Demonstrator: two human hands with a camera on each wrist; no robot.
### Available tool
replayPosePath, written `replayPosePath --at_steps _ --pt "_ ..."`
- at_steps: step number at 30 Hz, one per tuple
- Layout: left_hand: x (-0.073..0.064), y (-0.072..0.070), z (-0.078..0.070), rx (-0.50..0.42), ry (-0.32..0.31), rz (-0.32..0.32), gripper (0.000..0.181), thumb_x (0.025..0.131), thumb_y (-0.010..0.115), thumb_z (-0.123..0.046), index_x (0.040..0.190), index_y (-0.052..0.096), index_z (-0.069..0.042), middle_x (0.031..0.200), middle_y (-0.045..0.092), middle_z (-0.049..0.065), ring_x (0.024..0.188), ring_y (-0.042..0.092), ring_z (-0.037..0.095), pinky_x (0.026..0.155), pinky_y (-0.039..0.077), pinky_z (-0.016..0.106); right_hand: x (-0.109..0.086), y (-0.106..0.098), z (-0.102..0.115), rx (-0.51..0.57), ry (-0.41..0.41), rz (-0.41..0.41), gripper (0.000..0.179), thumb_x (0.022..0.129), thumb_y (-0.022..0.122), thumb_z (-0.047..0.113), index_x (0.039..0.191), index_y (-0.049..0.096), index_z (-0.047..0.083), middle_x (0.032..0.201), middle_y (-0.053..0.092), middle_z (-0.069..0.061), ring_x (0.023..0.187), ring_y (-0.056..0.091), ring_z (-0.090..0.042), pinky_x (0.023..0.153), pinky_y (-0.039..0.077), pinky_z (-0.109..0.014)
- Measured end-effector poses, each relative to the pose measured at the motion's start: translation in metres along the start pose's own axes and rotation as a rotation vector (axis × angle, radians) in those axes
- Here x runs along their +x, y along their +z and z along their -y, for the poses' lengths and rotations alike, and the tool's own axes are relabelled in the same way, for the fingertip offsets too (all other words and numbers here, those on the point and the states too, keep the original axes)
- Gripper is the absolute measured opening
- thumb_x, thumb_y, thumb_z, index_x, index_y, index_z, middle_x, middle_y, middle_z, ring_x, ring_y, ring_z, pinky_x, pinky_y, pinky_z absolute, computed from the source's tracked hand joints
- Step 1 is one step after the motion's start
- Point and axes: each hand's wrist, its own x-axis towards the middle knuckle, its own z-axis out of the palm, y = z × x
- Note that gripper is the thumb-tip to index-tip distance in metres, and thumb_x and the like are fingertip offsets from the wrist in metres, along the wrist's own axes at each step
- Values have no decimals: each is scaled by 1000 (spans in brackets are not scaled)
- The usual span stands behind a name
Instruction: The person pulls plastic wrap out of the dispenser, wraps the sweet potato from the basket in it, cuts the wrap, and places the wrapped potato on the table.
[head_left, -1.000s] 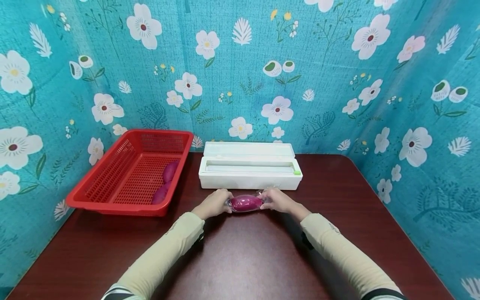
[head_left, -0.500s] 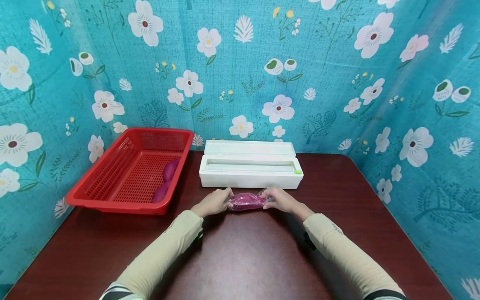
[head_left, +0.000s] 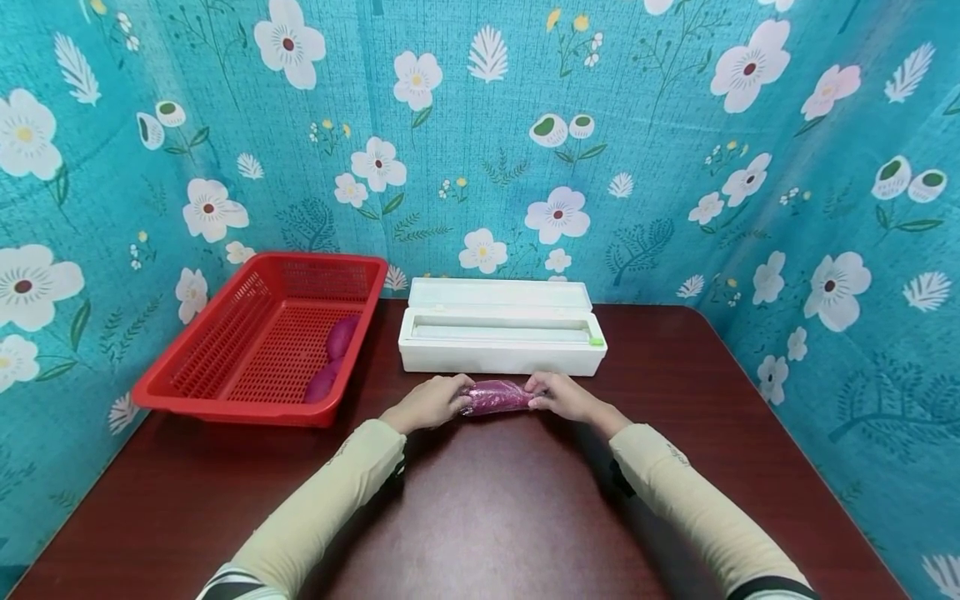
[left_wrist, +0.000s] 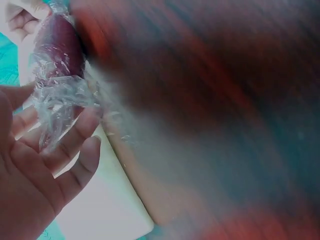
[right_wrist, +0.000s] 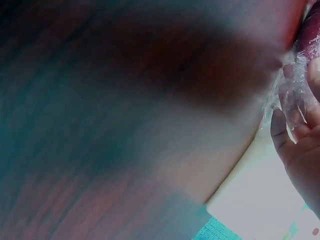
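Observation:
A purple sweet potato [head_left: 498,397] wrapped in clear cling film [left_wrist: 62,95] is held sideways between both hands, above or on the table. My left hand [head_left: 435,402] pinches the gathered film at its left end; in the left wrist view that hand's outer fingers are spread loosely under the film. At the other end my right hand [head_left: 564,397] grips the film, which hangs crumpled between thumb and fingers in the right wrist view. Just behind the hands stands a white cling film dispenser [head_left: 502,360], lid raised, with a green slider [head_left: 596,342] at its right.
A red plastic basket [head_left: 232,409] stands at the left of the dark red-brown table [head_left: 480,517], with purple sweet potatoes [head_left: 323,382] along its right side. A blue flowered curtain [head_left: 480,167] encloses the back and sides.
The wrapped sweet potato has turned a little, and the film around it looks tighter. My right hand has shifted slightly right. Both hands keep hold of the film ends.

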Motion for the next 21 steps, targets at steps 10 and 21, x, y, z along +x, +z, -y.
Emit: replayPosePath --at_steps 10,21 --pt "4 0 4 -28 89 2 31 77 69 -11 105 61 -1 94 63 8 84 56 18 78 44 32 1 -5 6 -29 24 25 25 70 76 13 87 61 3 80 59 1 73 52 -12 67 46 -30" --pt "3 3 4 -237 -3 4 26 90 50 -4 116 47 1 72 58 6 53 53 9 59 45 26 0 -9 5 77 -9 0 19 84 60 6 100 60 -3 75 63 -7 63 53 -9 56 45 -25"
